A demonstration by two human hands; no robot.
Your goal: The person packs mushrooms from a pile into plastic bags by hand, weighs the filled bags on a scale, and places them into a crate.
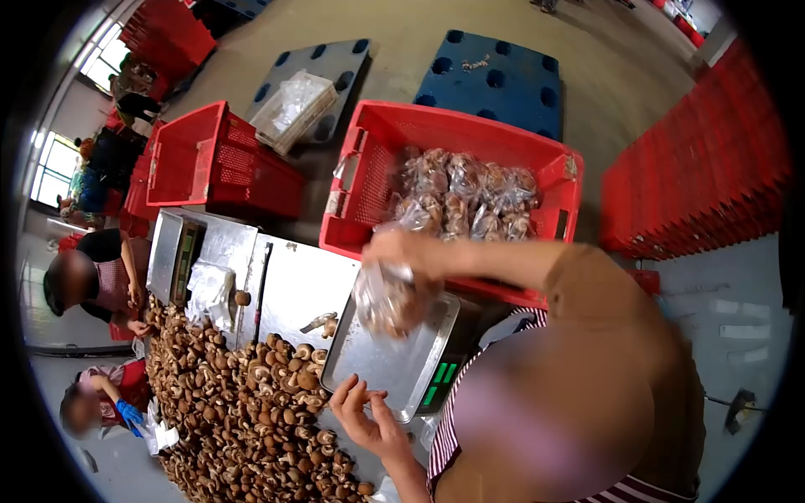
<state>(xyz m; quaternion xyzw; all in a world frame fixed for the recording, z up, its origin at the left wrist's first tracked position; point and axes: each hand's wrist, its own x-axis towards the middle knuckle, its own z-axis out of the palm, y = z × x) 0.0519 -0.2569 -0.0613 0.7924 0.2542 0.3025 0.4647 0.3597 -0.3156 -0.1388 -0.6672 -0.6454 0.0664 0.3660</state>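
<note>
My right hand (407, 251) grips the top of a clear plastic bag of mushrooms (390, 302), which hangs tilted over the metal scale tray (352, 352). The bag is slightly blurred. Below it, my left hand (365, 415) is open, fingers apart, beside the tray's near edge and holding nothing. Green digits glow on the scale display (440, 384). A large heap of loose brown mushrooms (243, 411) covers the table past my left hand. Just beyond my right hand, a red crate (344, 218) holds several bagged portions of mushrooms (461, 180).
A few mushroom pieces (323, 323) lie by the tray. Another scale (172, 251) and plastic bags (210, 289) are farther along the table. Two co-workers (113, 268) stand at the far side. Another red crate (260, 172), a blue pallet (520, 84) and stacked red crates (696, 159) surround the table.
</note>
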